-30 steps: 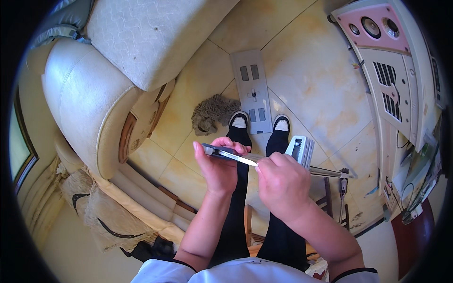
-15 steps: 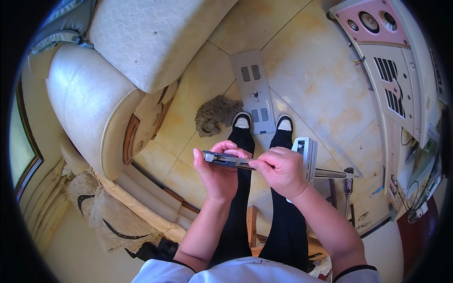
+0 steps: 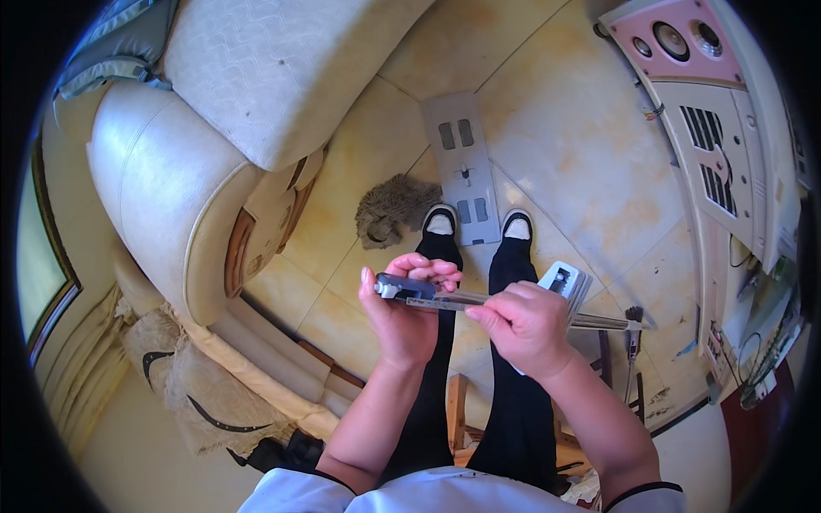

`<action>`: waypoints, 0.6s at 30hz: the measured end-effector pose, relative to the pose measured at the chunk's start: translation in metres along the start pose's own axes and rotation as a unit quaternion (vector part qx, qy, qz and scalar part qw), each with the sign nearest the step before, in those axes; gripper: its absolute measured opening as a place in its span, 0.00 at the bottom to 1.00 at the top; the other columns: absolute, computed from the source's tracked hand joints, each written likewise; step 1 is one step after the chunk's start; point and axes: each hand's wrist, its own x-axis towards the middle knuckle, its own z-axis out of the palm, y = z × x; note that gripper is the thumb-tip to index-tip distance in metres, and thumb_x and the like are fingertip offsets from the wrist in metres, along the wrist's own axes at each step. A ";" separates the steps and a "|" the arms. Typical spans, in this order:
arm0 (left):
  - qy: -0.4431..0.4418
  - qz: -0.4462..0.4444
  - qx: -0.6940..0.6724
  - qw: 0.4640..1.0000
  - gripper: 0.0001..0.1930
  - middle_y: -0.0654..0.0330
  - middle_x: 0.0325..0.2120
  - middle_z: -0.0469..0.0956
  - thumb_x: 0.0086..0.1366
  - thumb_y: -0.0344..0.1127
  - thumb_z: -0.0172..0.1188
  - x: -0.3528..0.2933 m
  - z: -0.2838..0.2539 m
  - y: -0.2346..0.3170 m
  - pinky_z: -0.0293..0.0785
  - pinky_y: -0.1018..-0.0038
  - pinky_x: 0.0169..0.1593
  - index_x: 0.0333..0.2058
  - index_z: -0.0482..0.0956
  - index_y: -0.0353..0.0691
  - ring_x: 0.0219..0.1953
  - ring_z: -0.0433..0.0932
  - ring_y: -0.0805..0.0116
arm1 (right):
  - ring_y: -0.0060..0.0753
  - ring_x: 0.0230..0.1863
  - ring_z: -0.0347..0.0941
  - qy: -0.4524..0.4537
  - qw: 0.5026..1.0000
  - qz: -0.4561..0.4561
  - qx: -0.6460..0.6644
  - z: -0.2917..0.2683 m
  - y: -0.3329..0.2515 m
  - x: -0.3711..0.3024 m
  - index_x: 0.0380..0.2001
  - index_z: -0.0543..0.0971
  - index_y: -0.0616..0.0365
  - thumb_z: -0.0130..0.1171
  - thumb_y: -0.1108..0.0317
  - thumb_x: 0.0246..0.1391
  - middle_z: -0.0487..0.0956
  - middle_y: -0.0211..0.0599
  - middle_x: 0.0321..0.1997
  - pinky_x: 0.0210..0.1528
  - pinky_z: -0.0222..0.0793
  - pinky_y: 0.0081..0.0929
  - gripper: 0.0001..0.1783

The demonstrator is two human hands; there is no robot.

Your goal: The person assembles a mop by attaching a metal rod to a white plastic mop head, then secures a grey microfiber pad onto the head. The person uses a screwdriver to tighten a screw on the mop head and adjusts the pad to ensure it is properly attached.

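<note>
A slim tool-like piece (image 3: 409, 291), dark grey with a pale end and a narrow metal strip, spans both hands; its exact kind cannot be made out. My left hand (image 3: 402, 321) supports the dark end across the palm and thumb, with its fingers loosely curled and partly lifted. Closed in a fist with the thumb on top, my right hand (image 3: 530, 329) grips the metal end. Just beyond the right knuckles shows a white slotted part (image 3: 566, 286), mostly covered by that hand. A metal tube (image 3: 599, 322) extends to the right behind it.
On the tiled floor lie a grey flat plate with slots (image 3: 466, 171) and a shaggy brown mop pad (image 3: 392, 209), near my shoes. A cream sofa (image 3: 162, 197) stands left. Along the right side is a pale cabinet with speakers (image 3: 671, 41). Wooden legs (image 3: 457, 406) show below.
My right hand has shifted slightly right and down, drawing away from the left. More of the metal strip shows. The left fingers have loosened, and the white slotted part has tilted.
</note>
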 end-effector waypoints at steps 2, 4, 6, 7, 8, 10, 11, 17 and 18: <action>0.012 0.006 0.005 1.000 0.33 0.47 0.33 0.77 0.65 0.66 0.36 0.001 0.001 -0.002 0.70 0.61 0.48 0.37 0.71 0.37 0.39 0.75 0.53 | 0.34 0.18 0.68 -0.003 0.996 -0.002 -0.084 -0.009 -0.014 0.002 0.16 0.76 0.54 0.68 0.64 0.40 0.69 0.31 0.15 0.18 0.62 0.30 0.11; 0.014 0.006 -0.005 1.000 0.33 0.47 0.34 0.77 0.65 0.66 0.36 0.002 0.003 -0.004 0.70 0.61 0.49 0.37 0.71 0.37 0.39 0.75 0.53 | 0.34 0.18 0.68 -0.006 0.991 0.004 -0.136 -0.014 -0.027 0.004 0.14 0.74 0.53 0.67 0.63 0.41 0.68 0.30 0.14 0.18 0.63 0.30 0.13; 0.009 0.010 -0.009 1.000 0.33 0.46 0.36 0.77 0.65 0.67 0.36 0.002 0.004 -0.005 0.70 0.61 0.49 0.37 0.72 0.37 0.39 0.75 0.53 | 0.33 0.18 0.68 -0.006 0.986 0.019 -0.167 -0.016 -0.037 0.004 0.14 0.72 0.53 0.67 0.64 0.41 0.68 0.30 0.15 0.18 0.62 0.30 0.13; 0.002 0.014 -0.009 1.000 0.33 0.46 0.36 0.76 0.65 0.67 0.37 0.001 0.005 -0.006 0.70 0.61 0.49 0.37 0.72 0.37 0.40 0.75 0.54 | 0.33 0.19 0.68 -0.004 0.985 0.019 -0.169 -0.017 -0.039 0.006 0.14 0.72 0.52 0.67 0.64 0.41 0.68 0.30 0.15 0.18 0.62 0.30 0.13; -0.004 0.017 -0.009 1.000 0.34 0.46 0.37 0.76 0.65 0.67 0.37 0.000 0.006 -0.006 0.70 0.61 0.50 0.37 0.72 0.37 0.40 0.75 0.54 | 0.33 0.19 0.68 -0.002 0.985 0.019 -0.170 -0.018 -0.040 0.007 0.14 0.72 0.52 0.67 0.64 0.41 0.68 0.30 0.15 0.18 0.62 0.30 0.13; -0.008 0.017 0.000 1.000 0.34 0.46 0.37 0.77 0.65 0.67 0.37 0.001 0.003 -0.007 0.70 0.61 0.50 0.36 0.72 0.37 0.40 0.75 0.54 | 0.33 0.19 0.68 -0.005 0.984 0.020 -0.180 -0.019 -0.043 0.009 0.14 0.72 0.52 0.67 0.64 0.41 0.68 0.30 0.15 0.18 0.62 0.30 0.13; -0.011 0.016 0.004 1.000 0.34 0.46 0.37 0.77 0.65 0.67 0.37 0.001 0.002 -0.007 0.70 0.61 0.50 0.36 0.72 0.37 0.40 0.75 0.54 | 0.33 0.19 0.68 -0.009 0.982 0.021 -0.186 -0.019 -0.044 0.011 0.14 0.72 0.52 0.66 0.64 0.41 0.68 0.30 0.15 0.18 0.62 0.31 0.13; 0.038 0.013 0.056 0.998 0.35 0.45 0.34 0.78 0.63 0.69 0.38 -0.001 0.007 -0.004 0.71 0.62 0.48 0.35 0.72 0.37 0.36 0.78 0.53 | 0.33 0.19 0.69 -0.023 0.984 0.042 -0.173 -0.014 -0.045 0.017 0.14 0.73 0.52 0.66 0.63 0.41 0.69 0.30 0.14 0.18 0.62 0.31 0.13; 0.035 0.016 0.061 0.997 0.35 0.45 0.34 0.79 0.63 0.69 0.38 -0.001 0.008 -0.003 0.72 0.62 0.47 0.35 0.72 0.38 0.36 0.78 0.53 | 0.34 0.19 0.69 -0.022 0.987 0.045 -0.155 -0.011 -0.042 0.016 0.14 0.73 0.53 0.66 0.63 0.41 0.69 0.30 0.14 0.18 0.62 0.31 0.13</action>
